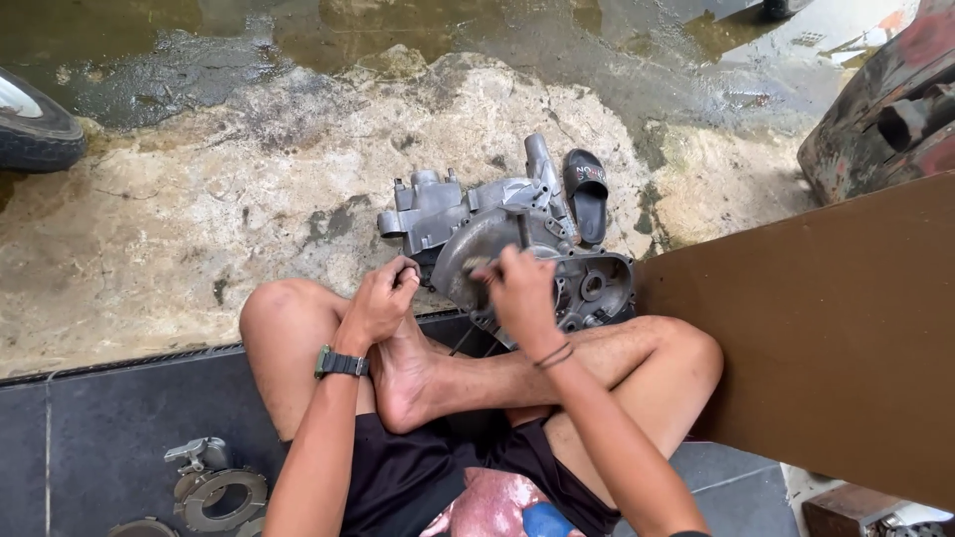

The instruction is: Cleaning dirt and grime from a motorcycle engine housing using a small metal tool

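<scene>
Grey cast-metal engine casing, ribbed, under both hands.

Both forearms forward over crossed legs — left hand fisted, right hand in pinching grip

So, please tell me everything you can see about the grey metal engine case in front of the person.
The engine case looks like dull grey cast metal, dirty, with a round opening, small holes and a tube sticking up. It stands on the rough wet concrete ground, beside a black sandal. The left hand and the right hand touch its near edge.
</scene>
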